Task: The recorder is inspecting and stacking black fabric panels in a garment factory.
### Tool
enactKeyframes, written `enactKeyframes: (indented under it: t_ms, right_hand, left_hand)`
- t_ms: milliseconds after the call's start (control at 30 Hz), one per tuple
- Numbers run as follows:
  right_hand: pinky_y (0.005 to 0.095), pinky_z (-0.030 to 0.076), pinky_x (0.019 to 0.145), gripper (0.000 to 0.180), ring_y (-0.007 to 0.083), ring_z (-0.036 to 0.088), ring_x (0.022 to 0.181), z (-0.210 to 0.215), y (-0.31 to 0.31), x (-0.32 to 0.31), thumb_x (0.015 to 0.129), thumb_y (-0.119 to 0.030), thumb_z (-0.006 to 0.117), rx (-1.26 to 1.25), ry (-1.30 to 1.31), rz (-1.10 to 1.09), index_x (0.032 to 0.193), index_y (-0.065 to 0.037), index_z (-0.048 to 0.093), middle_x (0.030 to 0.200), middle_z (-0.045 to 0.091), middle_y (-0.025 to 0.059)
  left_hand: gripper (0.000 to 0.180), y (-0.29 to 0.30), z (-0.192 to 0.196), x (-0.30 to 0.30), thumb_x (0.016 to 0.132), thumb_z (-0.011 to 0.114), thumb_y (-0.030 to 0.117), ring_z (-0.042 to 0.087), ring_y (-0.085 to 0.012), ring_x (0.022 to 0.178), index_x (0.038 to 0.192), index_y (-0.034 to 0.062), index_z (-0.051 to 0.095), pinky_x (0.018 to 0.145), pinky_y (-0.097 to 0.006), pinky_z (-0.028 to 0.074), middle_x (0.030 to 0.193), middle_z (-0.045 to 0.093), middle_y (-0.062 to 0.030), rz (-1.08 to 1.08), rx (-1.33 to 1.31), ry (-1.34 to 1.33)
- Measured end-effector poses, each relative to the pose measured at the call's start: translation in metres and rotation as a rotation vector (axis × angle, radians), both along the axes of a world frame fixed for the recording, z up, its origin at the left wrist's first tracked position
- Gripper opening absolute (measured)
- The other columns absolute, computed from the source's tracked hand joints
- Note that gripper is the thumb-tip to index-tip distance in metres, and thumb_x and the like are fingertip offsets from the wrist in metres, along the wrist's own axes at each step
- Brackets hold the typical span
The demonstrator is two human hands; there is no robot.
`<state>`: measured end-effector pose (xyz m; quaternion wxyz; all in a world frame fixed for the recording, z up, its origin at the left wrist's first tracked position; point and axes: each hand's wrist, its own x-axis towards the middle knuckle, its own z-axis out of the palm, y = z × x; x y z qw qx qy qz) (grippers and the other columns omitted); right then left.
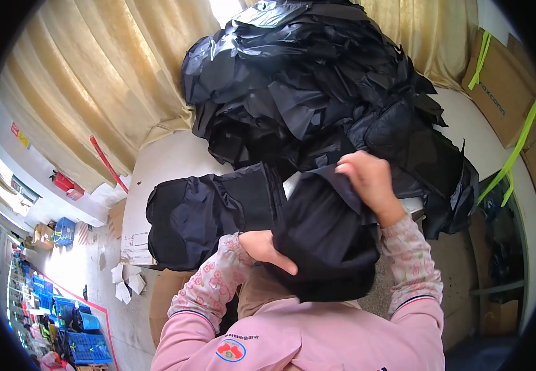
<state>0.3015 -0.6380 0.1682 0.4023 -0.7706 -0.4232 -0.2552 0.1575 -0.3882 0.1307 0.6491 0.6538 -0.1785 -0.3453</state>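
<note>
A black fabric piece [330, 241] hangs in front of my body, between my two hands. My left hand [269, 250] grips its left side, thumb lying over the cloth and the other fingers hidden behind it. At its upper right edge, my right hand [367, 179] is closed on the cloth, slightly smeared by motion. Just left of it, a flat stack of black fabric pieces [209, 213] lies on the white table [166, 157]. Beyond my hands rises a large heap of black fabric pieces [305, 80], some shiny, spilling toward the table's right edge.
Beige curtains [94, 74] hang behind the table. Cardboard boxes [497, 99] with yellow-green straps stand at the right. On the floor at the left are white paper scraps [128, 282] and blue crates [88, 347]. A red strip [108, 164] sticks up by the table's left edge.
</note>
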Motion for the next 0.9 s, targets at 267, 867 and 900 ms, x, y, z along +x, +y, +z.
enactKeyframes:
  t_ms: [267, 867, 900]
  right_hand:
    - [0.0236, 0.05, 0.069, 0.013, 0.0104, 0.062, 0.073, 0.019, -0.021, -0.007, 0.09, -0.008, 0.063, 0.253, 0.544, 0.015, 0.101, -0.002, 0.067, 0.081, 0.068, 0.0071]
    - [0.0384, 0.045, 0.063, 0.026, 0.0376, 0.057, 0.072, 0.038, -0.013, -0.057, 0.079, -0.012, 0.073, -0.279, 0.422, 0.22, 0.091, -0.001, 0.053, 0.08, 0.057, 0.0164]
    - [0.0384, 0.045, 0.063, 0.026, 0.0376, 0.057, 0.072, 0.042, -0.014, -0.059, 0.079, -0.012, 0.073, -0.282, 0.422, 0.222, 0.091, -0.001, 0.053, 0.08, 0.057, 0.0164]
  left_hand:
    - [0.064, -0.001, 0.012, 0.006, 0.075, 0.079, 0.015, 0.058, -0.0284, 0.118, 0.13, -0.0053, 0.054, 0.104, -0.04, 0.043, 0.127, 0.061, -0.0151, 0.438, -0.457, 0.024]
    - [0.021, 0.029, 0.039, 0.005, 0.1, 0.054, 0.021, 0.066, -0.0151, 0.088, 0.106, 0.0027, 0.063, 0.079, -0.029, 0.054, 0.099, 0.069, -0.0051, 0.844, -0.659, -0.193]
    - [0.02, 0.031, 0.04, 0.005, 0.098, 0.057, 0.02, 0.066, -0.0151, 0.088, 0.105, 0.0028, 0.063, 0.079, -0.029, 0.054, 0.1, 0.069, -0.0048, 0.83, -0.677, -0.211]
